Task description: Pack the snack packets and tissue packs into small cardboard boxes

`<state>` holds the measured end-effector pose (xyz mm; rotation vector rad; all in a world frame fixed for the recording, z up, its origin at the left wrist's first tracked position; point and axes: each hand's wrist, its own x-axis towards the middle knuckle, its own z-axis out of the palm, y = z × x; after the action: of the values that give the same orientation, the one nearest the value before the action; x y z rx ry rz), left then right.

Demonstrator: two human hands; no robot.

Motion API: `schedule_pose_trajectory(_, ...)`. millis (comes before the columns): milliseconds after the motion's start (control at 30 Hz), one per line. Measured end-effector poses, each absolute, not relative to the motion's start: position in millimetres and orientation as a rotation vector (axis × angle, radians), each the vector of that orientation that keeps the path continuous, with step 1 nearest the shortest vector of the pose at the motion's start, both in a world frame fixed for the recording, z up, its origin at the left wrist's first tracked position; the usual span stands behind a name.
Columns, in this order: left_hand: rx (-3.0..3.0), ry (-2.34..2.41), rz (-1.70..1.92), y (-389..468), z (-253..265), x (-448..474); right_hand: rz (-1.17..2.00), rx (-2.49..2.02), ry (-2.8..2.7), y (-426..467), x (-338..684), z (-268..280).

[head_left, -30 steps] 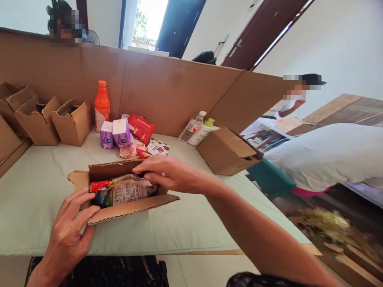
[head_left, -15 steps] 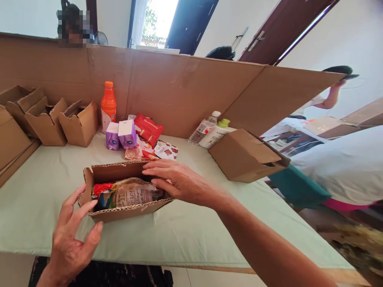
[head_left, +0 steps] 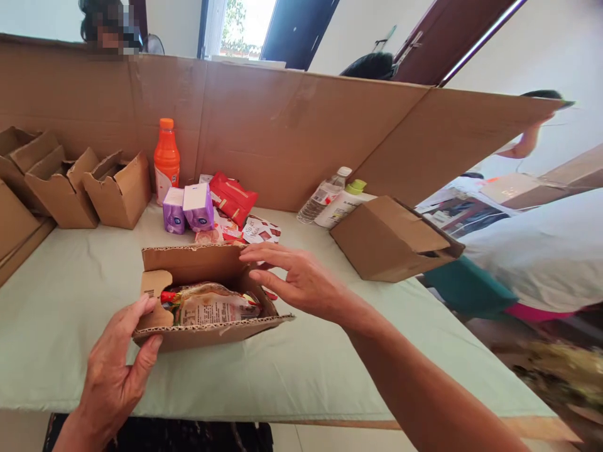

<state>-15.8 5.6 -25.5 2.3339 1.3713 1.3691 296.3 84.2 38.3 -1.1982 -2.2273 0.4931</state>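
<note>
A small open cardboard box [head_left: 207,339] stands in front of me, holding a clear printed food packet [head_left: 211,307] with a red and yellow wrapper end at its left. At the box's left end, the fingertips of my left hand [head_left: 113,358] rest on an end flap [head_left: 155,298] that leans inward, with the thumb apart near the front corner. My right hand [head_left: 296,276] is over the right end, palm down, fingers stretched out along the far wall's rim. Whether its fingertips touch the cardboard I cannot tell. Neither hand grips anything.
Behind the box lie purple tissue packs [head_left: 198,207], a red packet [head_left: 232,198] and an orange bottle [head_left: 166,160]. Several cardboard boxes [head_left: 117,188] stand left. A water bottle [head_left: 325,194], a white bottle [head_left: 342,207] and another box [head_left: 393,242] sit right, before a cardboard screen [head_left: 268,138].
The left end flap has been folded inward by my left hand, whose fingers came closer together. My right hand has shifted slightly right, and the view has tilted a little.
</note>
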Motion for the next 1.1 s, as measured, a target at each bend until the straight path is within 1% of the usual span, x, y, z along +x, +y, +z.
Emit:
schedule_pose_trajectory(167, 2.322, 1.507, 1.381, 8.9, -21.5, -12.1, 0.871, -0.951, -2.160, 90.0, 284.9, 13.9)
schedule_pose_trajectory(233, 2.320, 1.525, 1.370, 9.3, -18.9, -11.2, 0.839, -0.949, -2.054, 87.7, 287.4, 8.6)
schedule_pose_trajectory(300, 2.308, 1.517, 1.359, 9.0, -16.4, -10.9, 0.726, -0.972, -1.934, 82.4, 295.9, 8.5)
schedule_pose_trajectory(367, 2.273, 1.506, 1.347, 8.0, -15.4, -10.9, 0.683, -0.983, -1.926, 77.6, 306.7, 11.5)
schedule_pose_trajectory(533, 2.125, 1.564, 1.347, 7.5, -19.4, -11.2, 0.867, -0.876, -2.215, 80.0, 313.5, 10.3)
schedule_pose_trajectory(700, 2.058, 1.658, 1.405, 14.5, -21.2, -8.9, 0.741, -0.913, -2.122, 85.0, 308.6, -3.8)
schedule_pose_trajectory(833, 2.143, 1.701, 1.394, 18.2, -19.8, -4.9, 0.410, -1.104, -1.823, 80.3, 314.2, 2.2)
schedule_pose_trajectory(900, 2.202, 1.696, 1.405, 19.8, -20.2, -2.3, 0.255, -1.130, -1.786, 78.6, 312.3, 9.9)
schedule_pose_trajectory(967, 2.222, 1.708, 1.423, 21.0, -21.4, -0.5, 0.199, -1.091, -1.897, 76.9, 305.8, 14.9)
schedule_pose_trajectory(1100, 2.242, 1.733, 1.359, 21.8, -25.1, -2.4, 0.248, -0.887, -2.301, 69.1, 291.0, 3.9)
